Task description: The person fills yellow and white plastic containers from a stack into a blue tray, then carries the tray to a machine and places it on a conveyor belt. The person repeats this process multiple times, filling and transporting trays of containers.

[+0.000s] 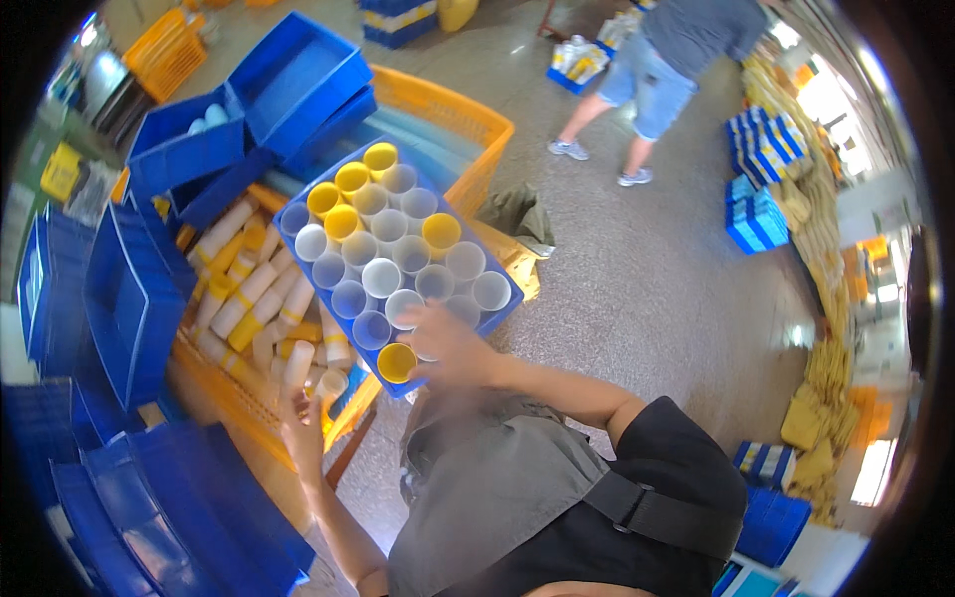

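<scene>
Tubes fill the blue tray [301, 204] in front of me — open-mouthed cylinders standing upright in rows, most of them white [381, 277], a handful yellow [350, 178] along the tray's far edge and one yellow tube [396, 363] at its near corner. My right hand [450, 343] lies over that near corner of the tray, fingers spread on the tube mouths just beside the yellow one; whether they pinch a tube or only rest there I cannot tell, since the hand covers what is under it.

Left of the tray, and lower, sits an orange crate [453, 109] whose far rim shows beyond the tray. In it lie more tubes on their sides [244, 298], white and yellow mixed, heaped loosely. My left hand [301, 430] is raised at the crate's near edge, fingers closed round the lower end of one white tube [298, 366] held upright; the hand is blurred, so the exact grip is hard to read.

Further left of the tray stand stacked blue bins [129, 298], their contents mostly out of sight; one bin beyond the tray [189, 134] holds a few pale objects I cannot identify.

Both my forearms come up from the lower edge — the right bent across my chest, the left reaching upward. Well beyond the tray a person [657, 70] stands on the floor, cut off at the top.
</scene>
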{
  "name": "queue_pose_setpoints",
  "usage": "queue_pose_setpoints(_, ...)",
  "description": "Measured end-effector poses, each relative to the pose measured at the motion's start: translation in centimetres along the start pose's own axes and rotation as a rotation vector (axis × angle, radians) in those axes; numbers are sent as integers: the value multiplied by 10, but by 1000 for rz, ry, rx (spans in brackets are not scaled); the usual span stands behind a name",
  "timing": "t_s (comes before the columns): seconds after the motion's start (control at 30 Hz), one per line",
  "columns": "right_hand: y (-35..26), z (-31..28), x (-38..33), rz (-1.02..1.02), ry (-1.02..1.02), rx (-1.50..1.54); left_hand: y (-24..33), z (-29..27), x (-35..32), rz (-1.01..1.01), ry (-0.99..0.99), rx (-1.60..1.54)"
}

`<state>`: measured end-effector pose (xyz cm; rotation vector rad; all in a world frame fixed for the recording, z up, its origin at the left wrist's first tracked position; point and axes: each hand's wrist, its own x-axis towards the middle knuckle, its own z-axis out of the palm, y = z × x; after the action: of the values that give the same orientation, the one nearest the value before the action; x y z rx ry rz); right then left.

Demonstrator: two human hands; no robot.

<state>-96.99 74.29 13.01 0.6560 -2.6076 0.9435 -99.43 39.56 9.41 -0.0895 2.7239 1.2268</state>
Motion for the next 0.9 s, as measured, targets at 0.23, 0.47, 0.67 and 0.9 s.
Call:
queue_pose_setpoints(0.23, 132, -29, 41, 350, 375, 43, 100, 115, -83, -501, -586, -758)
queue_pose_setpoints(0.47, 246, 2, 94, 880, -140, 471, 165, 215, -64, -624, 94, -800)
queue_pose_setpoints(0.67, 218, -15, 96, 830, -175, 802, 165, 216, -83, -848, 369, -878)
queue_pose_setpoints(0.9, 39, -10, -10, 665, -393, 958, 112, 106, -262, -934, 689, -929)
